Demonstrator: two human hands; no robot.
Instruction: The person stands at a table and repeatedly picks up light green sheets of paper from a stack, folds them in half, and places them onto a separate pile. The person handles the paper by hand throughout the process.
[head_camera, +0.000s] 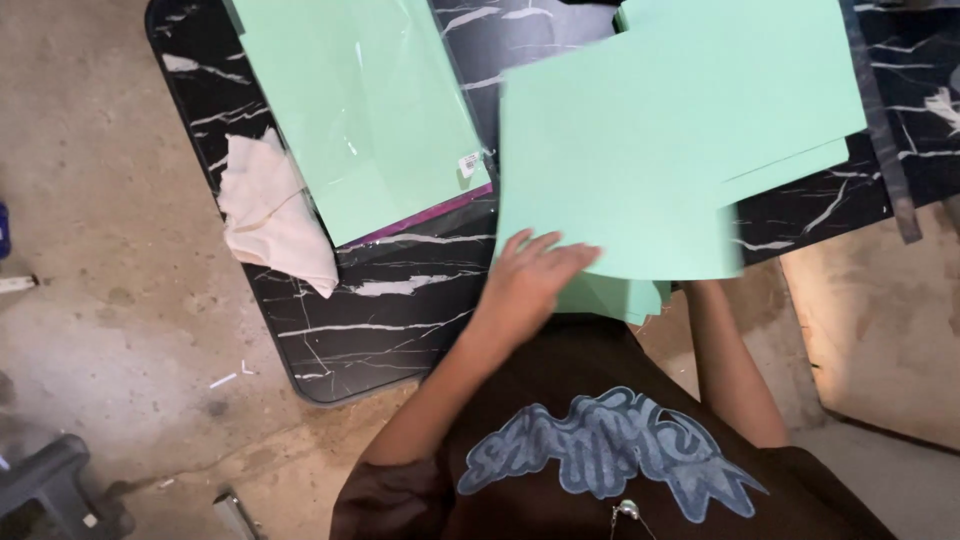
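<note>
Nearest to us, our dark brown shirt (600, 470) fills the bottom of the view, with a pale blue jagged graphic across the chest and a small silver pendant (627, 510) hanging below it. Our left hand (535, 275) lies flat, fingers spread and slightly blurred, on the near edge of a mint-green sheet of paper (615, 170); it presses rather than grips. Our right hand is hidden under that same sheet, only the forearm (730, 365) showing as it runs up beneath the paper's lower right corner, so we cannot tell how it is set. A few more green sheets (620, 298) peek out just under the top one, near our left hand.

All of this rests on a black marble-patterned table (390, 310) with white veins and a rounded near-left corner. On its left side lies a crumpled cream cloth (270, 210), just beside a shrink-wrapped pack of the same green paper (360, 100) (a small white rectangular label sits at its lower right corner, and a purple strip shows along its bottom edge). Farther off to the right, another stack of green sheets (770, 70) spreads under the top sheet toward the table's far side. Bare concrete floor (100, 250) surrounds the table, scattered with small scraps.
</note>
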